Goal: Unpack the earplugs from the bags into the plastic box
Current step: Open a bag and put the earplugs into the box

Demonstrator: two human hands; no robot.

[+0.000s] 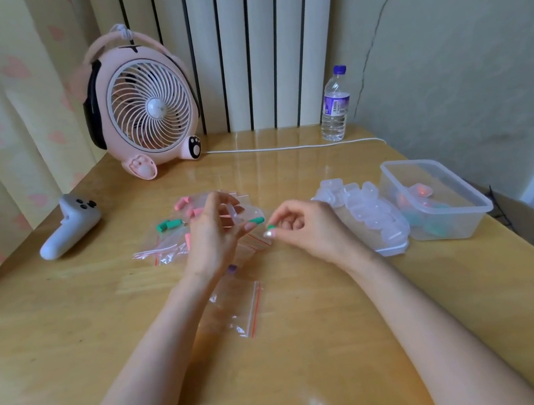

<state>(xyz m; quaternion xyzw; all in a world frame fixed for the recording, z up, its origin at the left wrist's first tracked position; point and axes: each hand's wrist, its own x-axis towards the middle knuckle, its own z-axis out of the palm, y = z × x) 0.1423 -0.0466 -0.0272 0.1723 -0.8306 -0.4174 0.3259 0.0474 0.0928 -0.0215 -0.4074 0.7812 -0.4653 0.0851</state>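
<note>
- Left hand [215, 234] has its grip clamped on a little clear bag [256, 211], well to the left of the plastic box [452, 225]. A green earplug [256, 220] pokes out by the fingertips.
- Right hand [307, 227], between that bag and the box, has thumb and forefinger pinched on a second green earplug [270, 227].
- The box has pink and green ones inside, so I'd guess this is somewhere midway. The full bags [172, 224] lie farther left of the box than both hands.
- Tip imo: hold the bag mouth wide and pull the foam straight out without crushing it. Then carry it over the pile of clear cases [365, 219] just left of the box and drop it inside the rim, no tossing.
- An empty bag [243, 310] lies left of the box, nearer the person. I'd park spent ones there so they don't mix.
</note>
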